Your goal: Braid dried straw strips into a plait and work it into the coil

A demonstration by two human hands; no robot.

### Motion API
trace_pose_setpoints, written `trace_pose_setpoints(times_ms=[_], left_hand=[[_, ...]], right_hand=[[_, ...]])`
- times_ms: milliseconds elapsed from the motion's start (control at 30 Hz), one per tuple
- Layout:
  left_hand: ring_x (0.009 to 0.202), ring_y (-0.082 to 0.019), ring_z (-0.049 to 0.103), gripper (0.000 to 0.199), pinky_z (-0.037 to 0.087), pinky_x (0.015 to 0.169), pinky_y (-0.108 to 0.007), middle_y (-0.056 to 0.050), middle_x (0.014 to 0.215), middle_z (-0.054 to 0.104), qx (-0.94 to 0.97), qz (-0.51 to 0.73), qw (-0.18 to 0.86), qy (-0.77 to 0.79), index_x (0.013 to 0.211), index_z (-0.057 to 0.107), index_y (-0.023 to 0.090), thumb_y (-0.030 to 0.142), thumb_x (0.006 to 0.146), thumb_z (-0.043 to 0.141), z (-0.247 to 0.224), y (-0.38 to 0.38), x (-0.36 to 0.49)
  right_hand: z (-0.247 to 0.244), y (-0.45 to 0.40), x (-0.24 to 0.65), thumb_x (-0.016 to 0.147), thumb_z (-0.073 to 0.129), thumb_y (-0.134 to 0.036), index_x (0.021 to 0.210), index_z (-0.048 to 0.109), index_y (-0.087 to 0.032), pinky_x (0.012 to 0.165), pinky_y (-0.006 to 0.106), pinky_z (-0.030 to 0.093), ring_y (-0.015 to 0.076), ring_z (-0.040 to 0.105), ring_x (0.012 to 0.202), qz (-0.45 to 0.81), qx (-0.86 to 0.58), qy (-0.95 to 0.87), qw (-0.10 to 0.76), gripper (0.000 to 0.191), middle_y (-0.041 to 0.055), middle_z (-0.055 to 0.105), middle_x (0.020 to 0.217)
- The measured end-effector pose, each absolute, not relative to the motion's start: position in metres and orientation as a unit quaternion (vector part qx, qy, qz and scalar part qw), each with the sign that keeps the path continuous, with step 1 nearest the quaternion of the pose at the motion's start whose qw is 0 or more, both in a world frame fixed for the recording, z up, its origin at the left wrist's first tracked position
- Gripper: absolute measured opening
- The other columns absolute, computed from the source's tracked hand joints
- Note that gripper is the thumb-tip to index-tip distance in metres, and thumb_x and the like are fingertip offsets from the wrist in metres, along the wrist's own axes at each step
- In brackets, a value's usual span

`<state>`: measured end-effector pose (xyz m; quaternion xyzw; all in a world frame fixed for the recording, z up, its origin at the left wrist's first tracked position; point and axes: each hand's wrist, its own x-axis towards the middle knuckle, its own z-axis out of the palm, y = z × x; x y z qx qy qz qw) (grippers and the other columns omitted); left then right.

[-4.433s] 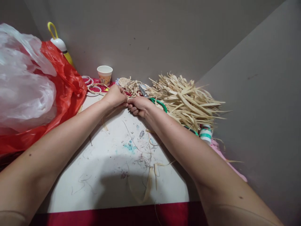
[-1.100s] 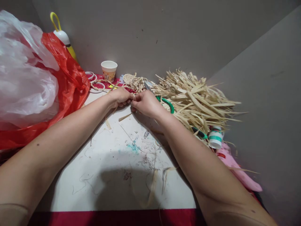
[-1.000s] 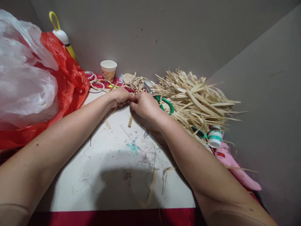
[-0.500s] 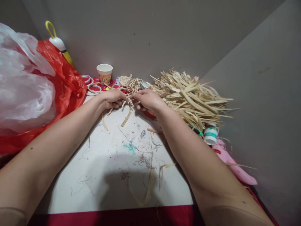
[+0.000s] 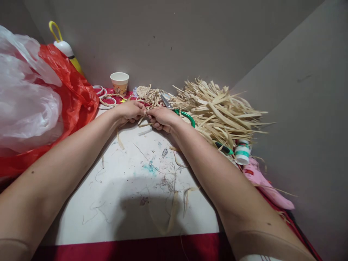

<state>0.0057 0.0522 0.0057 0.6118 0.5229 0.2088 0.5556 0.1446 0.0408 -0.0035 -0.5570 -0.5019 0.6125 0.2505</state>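
My left hand (image 5: 132,111) and my right hand (image 5: 161,117) meet fingertip to fingertip over the far part of the white board (image 5: 130,159). Both are closed in a pinch on pale dried straw strips, mostly hidden by the fingers. One loose straw end (image 5: 145,124) pokes out below, between the hands. Just behind them lies a tangle of braided straw (image 5: 152,96) with a round coiled piece (image 5: 142,90). Green-handled scissors (image 5: 187,116) rest right behind my right hand, blades pointing back left.
A large heap of dried straw (image 5: 217,108) lies at back right, near a white-and-green bottle (image 5: 242,152) and a pink pouch (image 5: 268,183). At left bulge red and clear plastic bags (image 5: 29,98). A paper cup (image 5: 119,84), white rings (image 5: 107,103) and a yellow-and-white bottle (image 5: 66,50) stand behind.
My hands have drawn together, the right moving slightly left and uncovering the scissors. The straw ends that hung between them are now mostly covered by the fingers.
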Motion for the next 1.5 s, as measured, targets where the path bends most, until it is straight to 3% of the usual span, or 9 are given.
trace_pose_setpoints(times_ms=[267,467,700,833,933,1000,1200,1367,1500], left_hand=[[0.044,-0.007,0.039,0.014,0.028,0.046,-0.021,0.002,0.047,0.047,0.706,0.188,0.366,0.576,0.054,0.056,0.014,0.012,0.066,0.063,0.017,0.051,0.001],[0.043,-0.007,0.039,0.016,0.027,0.047,-0.022,0.0,0.045,0.046,0.743,0.148,0.332,0.562,0.052,0.057,0.014,0.011,0.067,0.062,0.03,0.041,0.008],[0.05,-0.013,0.043,0.011,0.026,0.051,-0.025,0.002,0.04,0.036,0.813,0.075,0.168,0.553,0.054,0.059,0.014,0.013,0.065,0.064,0.035,0.017,0.03],[0.049,-0.012,0.048,0.009,0.033,0.052,-0.024,0.0,0.045,0.046,0.793,0.06,0.316,0.517,0.058,0.063,0.013,0.013,0.066,0.065,0.042,0.023,0.018],[0.05,-0.009,0.05,0.01,0.039,0.054,-0.023,-0.003,0.06,0.057,0.701,0.208,0.405,0.548,0.068,0.063,0.013,0.017,0.076,0.059,0.041,0.037,0.004],[0.053,-0.008,0.052,0.01,0.04,0.056,-0.023,-0.002,0.06,0.056,0.655,0.255,0.416,0.577,0.068,0.061,0.012,0.013,0.077,0.058,0.035,0.043,0.001],[0.047,-0.007,0.05,0.02,0.042,0.054,-0.022,0.001,0.049,0.049,0.542,0.26,0.607,0.52,0.059,0.053,0.013,0.004,0.077,0.051,0.011,0.043,0.015],[0.035,-0.004,0.029,0.02,0.018,0.037,-0.02,0.005,0.041,0.037,0.531,0.26,0.617,0.519,0.059,0.052,0.013,0.005,0.076,0.049,0.004,0.046,0.017],[0.033,-0.005,0.023,0.02,0.013,0.038,-0.024,0.006,0.038,0.031,0.621,0.246,0.482,0.567,0.058,0.052,0.015,0.011,0.077,0.051,0.002,0.045,0.016]], right_hand=[[-0.012,0.041,0.139,0.081,0.049,-0.016,0.056,0.041,-0.019,0.031,0.019,0.015,0.0054,0.032,0.029,0.558,-0.585,-0.521,0.274,0.027,-0.005,0.038,0.039],[-0.008,0.04,0.143,0.081,0.045,-0.013,0.056,0.042,-0.017,0.031,0.017,0.015,0.0038,0.03,0.029,0.613,-0.561,-0.485,0.274,0.025,-0.0061,0.035,0.038],[-0.013,0.042,0.147,0.075,0.05,-0.008,0.057,0.034,-0.018,0.031,0.014,0.013,0.0021,0.026,0.028,0.658,-0.523,-0.441,0.315,0.026,-0.0082,0.034,0.038],[-0.013,0.043,0.149,0.078,0.048,-0.009,0.059,0.036,-0.017,0.031,0.012,0.013,0.0012,0.024,0.028,0.669,-0.524,-0.425,0.313,0.025,-0.0088,0.032,0.038],[-0.008,0.042,0.151,0.084,0.044,-0.011,0.062,0.038,-0.017,0.03,0.013,0.012,0.0016,0.021,0.029,0.697,-0.51,-0.411,0.294,0.023,-0.0096,0.028,0.039],[-0.005,0.042,0.153,0.086,0.042,-0.011,0.064,0.04,-0.016,0.03,0.013,0.012,0.0017,0.02,0.029,0.713,-0.497,-0.401,0.289,0.023,-0.0102,0.026,0.04],[-0.004,0.043,0.157,0.091,0.036,-0.012,0.066,0.041,-0.015,0.03,0.01,0.011,0.0009,0.018,0.029,0.75,-0.468,-0.373,0.281,0.025,-0.0105,0.024,0.042],[-0.006,0.045,0.159,0.09,0.037,-0.011,0.067,0.042,-0.015,0.03,0.01,0.012,0.0008,0.02,0.029,0.764,-0.45,-0.369,0.278,0.024,-0.0105,0.025,0.043],[-0.005,0.043,0.158,0.088,0.037,-0.009,0.067,0.042,-0.015,0.03,0.01,0.013,0.0009,0.021,0.03,0.756,-0.461,-0.386,0.258,0.022,-0.0103,0.024,0.044]])
